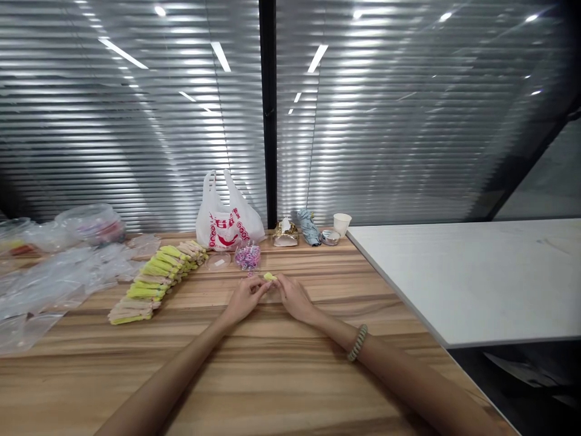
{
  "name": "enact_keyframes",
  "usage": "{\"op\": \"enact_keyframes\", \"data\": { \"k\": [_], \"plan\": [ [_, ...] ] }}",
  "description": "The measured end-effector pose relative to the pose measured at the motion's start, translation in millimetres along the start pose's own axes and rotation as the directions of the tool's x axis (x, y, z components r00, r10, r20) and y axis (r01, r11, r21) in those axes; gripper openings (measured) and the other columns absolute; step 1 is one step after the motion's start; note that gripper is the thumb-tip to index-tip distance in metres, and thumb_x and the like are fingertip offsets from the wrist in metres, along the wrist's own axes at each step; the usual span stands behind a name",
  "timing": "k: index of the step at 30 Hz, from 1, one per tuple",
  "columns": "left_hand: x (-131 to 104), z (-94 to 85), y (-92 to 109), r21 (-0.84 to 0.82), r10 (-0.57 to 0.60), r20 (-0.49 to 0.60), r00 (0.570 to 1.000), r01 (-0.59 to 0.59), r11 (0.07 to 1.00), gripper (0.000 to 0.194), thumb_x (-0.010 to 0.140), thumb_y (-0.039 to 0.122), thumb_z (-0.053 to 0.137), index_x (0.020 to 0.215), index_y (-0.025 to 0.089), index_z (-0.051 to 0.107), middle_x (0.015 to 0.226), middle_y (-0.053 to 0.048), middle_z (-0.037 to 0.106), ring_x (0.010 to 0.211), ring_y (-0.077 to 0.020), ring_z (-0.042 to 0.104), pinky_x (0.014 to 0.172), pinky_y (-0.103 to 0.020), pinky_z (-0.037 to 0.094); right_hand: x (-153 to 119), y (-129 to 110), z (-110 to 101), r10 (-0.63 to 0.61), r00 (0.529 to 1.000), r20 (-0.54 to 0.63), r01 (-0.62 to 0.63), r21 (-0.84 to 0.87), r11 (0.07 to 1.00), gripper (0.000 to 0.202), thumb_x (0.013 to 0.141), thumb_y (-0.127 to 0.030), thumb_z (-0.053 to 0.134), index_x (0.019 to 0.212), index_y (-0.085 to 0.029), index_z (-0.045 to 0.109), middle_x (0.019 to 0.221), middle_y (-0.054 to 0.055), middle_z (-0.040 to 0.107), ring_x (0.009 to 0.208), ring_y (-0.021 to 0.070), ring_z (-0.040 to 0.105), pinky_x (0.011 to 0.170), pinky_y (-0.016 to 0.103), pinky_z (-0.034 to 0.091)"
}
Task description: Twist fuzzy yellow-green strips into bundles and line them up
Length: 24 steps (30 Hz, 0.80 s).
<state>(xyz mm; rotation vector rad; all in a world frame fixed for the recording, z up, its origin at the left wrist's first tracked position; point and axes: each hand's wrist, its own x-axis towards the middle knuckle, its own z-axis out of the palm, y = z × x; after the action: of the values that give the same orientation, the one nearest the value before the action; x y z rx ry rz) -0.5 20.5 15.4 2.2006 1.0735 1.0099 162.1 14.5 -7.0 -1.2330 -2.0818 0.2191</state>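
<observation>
Over the middle of the table, my left hand and my right hand meet with fingertips almost touching. A small yellow piece, soft like folded cloth, pokes up between them; both hands are closed on it, though the fingers hide most of its lower part. Just beyond my left hand sits a clear tub of pink and purple small bands or clips, too small to tell which. A round clear lid lies to its left. Further left, yellow and beige folded bundles overlap in a long slanting row.
Clear plastic bags spread over the table's left side. Along the back stand a white carrier bag, a gold tissue pack, a folded blue umbrella, a round tin and a paper cup. A white table adjoins on the right.
</observation>
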Motion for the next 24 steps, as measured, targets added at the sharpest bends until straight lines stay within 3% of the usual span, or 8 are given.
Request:
{"op": "enact_keyframes", "data": {
  "k": [5,14,17,20,24],
  "plan": [
    [-0.1,-0.6,4.9,0.074,0.1,0.01,0.995,-0.1,0.992,0.031,0.086,0.031,0.036,0.075,0.016,0.06,0.072,-0.003,0.057,0.071,-0.0145,0.05,0.067,-0.025,0.037,4.0,4.4,2.2,0.116,0.992,-0.054,-0.111,0.09,0.99,0.024,0.09,-0.025,0.027,0.081,-0.019,0.049,0.072,0.002,0.059,0.065,0.0144,0.054,0.057,0.023,0.034],
    [-5.1,-1.1,14.4,0.005,0.234,-0.057,0.971,-0.234,0.972,0.019,0.078,0.029,0.053,0.066,0.016,0.058,0.072,-0.005,0.058,0.076,-0.0164,0.052,0.075,-0.03,0.039,6.5,4.2,0.1,0.186,0.982,-0.027,-0.179,0.159,0.971,0.031,0.091,-0.03,0.023,0.078,-0.019,0.049,0.069,0.001,0.058,0.064,0.0146,0.052,0.058,0.023,0.033],
    [-5.3,1.0,16.3,-0.078,0.17,-0.02,0.985,-0.171,0.982,0.022,0.078,0.031,0.051,0.064,0.016,0.059,0.073,-0.005,0.059,0.075,-0.0162,0.054,0.073,-0.029,0.04,6.8,3.9,-0.8,0.195,0.98,-0.029,-0.187,0.168,0.968,0.03,0.09,-0.03,0.024,0.078,-0.019,0.049,0.071,0.001,0.059,0.065,0.0147,0.053,0.058,0.023,0.034],
    [-3.4,0.7,14.7,-0.14,0.032,0.012,0.999,-0.03,0.99,0.026,0.079,0.035,0.05,0.065,0.015,0.059,0.07,-0.003,0.058,0.071,-0.0153,0.053,0.072,-0.028,0.039,7.0,2.8,-2.3,0.202,0.979,-0.033,-0.192,0.187,0.963,0.029,0.09,-0.029,0.024,0.079,-0.019,0.049,0.074,0.001,0.061,0.067,0.0148,0.054,0.059,0.023,0.034],
    [0.5,0.4,9.7,-0.329,-0.129,0.071,0.989,0.145,0.933,0.029,0.08,0.039,0.045,0.068,0.015,0.057,0.069,-0.001,0.058,0.072,-0.0149,0.052,0.072,-0.027,0.038,6.5,0.6,-3.6,0.203,0.977,-0.066,-0.191,0.152,0.97,0.029,0.091,-0.029,0.024,0.078,-0.019,0.049,0.072,0.001,0.06,0.067,0.0151,0.054,0.059,0.023,0.034]
  ]
}}
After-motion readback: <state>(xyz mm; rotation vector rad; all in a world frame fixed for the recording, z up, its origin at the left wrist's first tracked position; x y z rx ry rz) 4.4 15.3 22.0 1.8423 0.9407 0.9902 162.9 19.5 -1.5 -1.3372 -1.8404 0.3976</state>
